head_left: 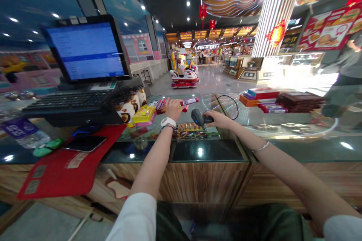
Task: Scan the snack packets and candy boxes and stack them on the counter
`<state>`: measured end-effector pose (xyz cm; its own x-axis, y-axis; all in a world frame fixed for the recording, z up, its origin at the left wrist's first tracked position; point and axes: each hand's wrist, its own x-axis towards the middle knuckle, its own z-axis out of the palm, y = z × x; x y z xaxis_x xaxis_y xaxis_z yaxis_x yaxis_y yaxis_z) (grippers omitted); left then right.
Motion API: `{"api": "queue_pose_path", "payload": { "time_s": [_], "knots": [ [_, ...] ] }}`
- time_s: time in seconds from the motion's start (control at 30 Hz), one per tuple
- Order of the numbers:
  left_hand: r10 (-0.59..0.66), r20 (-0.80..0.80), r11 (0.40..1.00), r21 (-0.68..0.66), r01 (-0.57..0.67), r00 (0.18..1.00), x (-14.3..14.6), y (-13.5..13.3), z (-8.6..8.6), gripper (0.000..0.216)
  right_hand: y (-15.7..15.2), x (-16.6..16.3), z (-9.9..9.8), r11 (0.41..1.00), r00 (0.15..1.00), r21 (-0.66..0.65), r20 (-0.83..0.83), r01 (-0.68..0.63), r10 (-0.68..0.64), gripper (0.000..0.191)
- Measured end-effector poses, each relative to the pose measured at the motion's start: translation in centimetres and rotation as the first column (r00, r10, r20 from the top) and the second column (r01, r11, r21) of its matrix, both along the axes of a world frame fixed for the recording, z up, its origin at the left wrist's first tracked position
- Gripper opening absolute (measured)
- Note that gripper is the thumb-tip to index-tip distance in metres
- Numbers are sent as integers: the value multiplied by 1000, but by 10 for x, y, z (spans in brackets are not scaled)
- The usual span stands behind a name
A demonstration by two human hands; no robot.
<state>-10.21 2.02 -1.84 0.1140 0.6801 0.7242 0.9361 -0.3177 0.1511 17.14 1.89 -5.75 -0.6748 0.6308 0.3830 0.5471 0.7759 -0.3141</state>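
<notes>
My left hand point(173, 110), with a white watch at its wrist, is closed on one end of a purple-and-white candy roll point(189, 101) above the glass counter. Red packets point(161, 106) lie just left of that hand, partly hidden by it. My right hand point(218, 119) grips the handle of a dark barcode scanner point(198, 117), its head turned to the left near the candy roll. A black cable point(236, 107) loops over the glass behind the right hand. Beside the red packets is a small stack with a yellow pack point(144, 113) on top.
A monitor point(85, 51) and keyboard point(70, 100) stand on the left, with patterned cups point(126, 109) beside them. A phone point(85, 143) lies on a red mat point(68, 165). On the right are stacked brown packs point(301, 101) and candy boxes point(263, 93). A blurred person point(350, 64) stands at far right.
</notes>
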Motion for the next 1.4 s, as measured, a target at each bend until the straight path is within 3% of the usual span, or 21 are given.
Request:
{"api": "queue_pose_path", "payload": {
  "time_s": [0.13, 0.37, 0.53, 0.77, 1.03, 1.4],
  "knots": [
    [-8, -8, 1000, -25, 8, 1000, 4, -3, 3, 21, -2, -2, 4, 999, 996, -9, -76, 41, -42, 51],
    [-85, -5, 996, 35, 85, 996, 30, -15, 16, 21, -8, 4, 28, 977, 895, 119, -433, 174, -107, 41],
    [-122, -20, 989, 84, 123, 992, 59, -25, 25, 23, -32, 25, 38, 977, 899, 125, -424, 175, -107, 42],
    [-201, -69, 978, 47, 204, 977, 113, -42, 31, 25, -68, 77, 40, 951, 869, 125, -454, 283, -198, 46],
    [-324, -186, 946, -34, 324, 928, 203, -49, 27, 26, -84, 156, 19, 885, 807, 104, -470, 454, -359, 46],
    [-372, -219, 922, -197, 332, 902, 308, -32, 6, 21, -76, 242, -22, 790, 707, -26, -428, 613, -563, 46]
  ]
}}
